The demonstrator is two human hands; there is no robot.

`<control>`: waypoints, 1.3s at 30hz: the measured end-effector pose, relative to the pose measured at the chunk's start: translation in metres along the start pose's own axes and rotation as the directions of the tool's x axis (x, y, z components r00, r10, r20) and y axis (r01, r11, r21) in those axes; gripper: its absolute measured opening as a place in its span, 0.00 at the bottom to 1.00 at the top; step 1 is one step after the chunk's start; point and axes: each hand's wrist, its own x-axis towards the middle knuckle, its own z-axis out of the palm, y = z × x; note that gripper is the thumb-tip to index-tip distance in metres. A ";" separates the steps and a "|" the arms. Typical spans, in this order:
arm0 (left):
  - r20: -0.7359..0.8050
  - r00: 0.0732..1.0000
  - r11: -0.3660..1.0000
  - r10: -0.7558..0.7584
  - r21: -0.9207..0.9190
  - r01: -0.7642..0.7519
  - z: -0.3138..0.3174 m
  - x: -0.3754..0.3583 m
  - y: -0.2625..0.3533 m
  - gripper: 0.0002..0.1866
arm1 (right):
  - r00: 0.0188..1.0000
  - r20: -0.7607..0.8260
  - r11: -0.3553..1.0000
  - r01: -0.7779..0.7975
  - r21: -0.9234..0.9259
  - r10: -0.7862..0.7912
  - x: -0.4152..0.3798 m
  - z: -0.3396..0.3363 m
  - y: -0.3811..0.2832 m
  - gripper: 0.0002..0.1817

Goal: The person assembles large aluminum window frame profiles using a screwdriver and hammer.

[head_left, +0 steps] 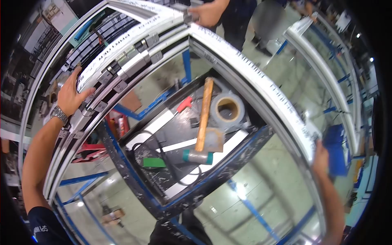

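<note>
Across the view lies a white-and-silver metal window frame (261, 79), its edges wrapped in printed protective film. My left hand (71, 92), with a watch (59, 114) on the wrist, grips the frame's left side. Its thumb lies over the profile, near metal hinges (152, 39) where two profiles run side by side. On the right, my right hand (320, 159) is closed around the frame's right side, its fingers partly hidden. Another person's hand (210, 14) touches the frame at the far corner.
Below the frame, a black tray (149, 200) holds a mallet (204, 114), a tape roll (227, 109), a red-handled tool (184, 105), a green piece (154, 162) and a black cable (163, 151). Blue metal stands (249, 204) surround it. Another frame (326, 73) stands at right.
</note>
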 end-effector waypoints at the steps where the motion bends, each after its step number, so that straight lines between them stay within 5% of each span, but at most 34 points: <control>1: 0.028 1.000 0.999 -0.003 0.040 0.002 -0.003 -0.010 -0.005 0.54 | 0.994 -0.084 0.997 0.068 0.036 -0.065 0.003 0.008 0.009 0.40; 5: 0.148 0.988 0.994 -0.036 0.105 0.021 -0.024 -0.059 -0.036 0.61 | 0.998 -0.002 0.998 0.060 0.009 -0.060 0.001 -0.004 -0.001 0.42; 6: 0.051 0.998 0.998 0.021 0.056 -0.024 -0.005 -0.072 -0.067 0.61 | 0.999 -0.020 0.999 0.050 -0.008 -0.050 0.001 -0.001 0.001 0.42; 16: 0.008 0.999 0.998 0.045 0.050 -0.045 -0.005 -0.082 -0.063 0.65 | 0.993 0.031 0.991 0.109 0.073 -0.112 0.004 -0.001 0.004 0.42; 27: -0.032 0.999 0.993 0.015 0.117 -0.011 -0.002 -0.082 -0.063 0.57 | 0.998 0.064 1.000 0.025 -0.001 -0.025 0.001 -0.007 -0.002 0.42; 33: -0.033 0.999 0.992 0.024 0.126 -0.020 -0.002 -0.081 -0.062 0.58 | 0.988 -0.092 0.986 0.135 0.094 -0.126 0.002 0.006 0.007 0.38; 39: -0.028 0.999 0.994 -0.021 0.111 0.024 -0.002 -0.081 -0.060 0.55 | 0.996 0.072 0.998 0.051 0.023 -0.053 0.005 -0.003 0.005 0.42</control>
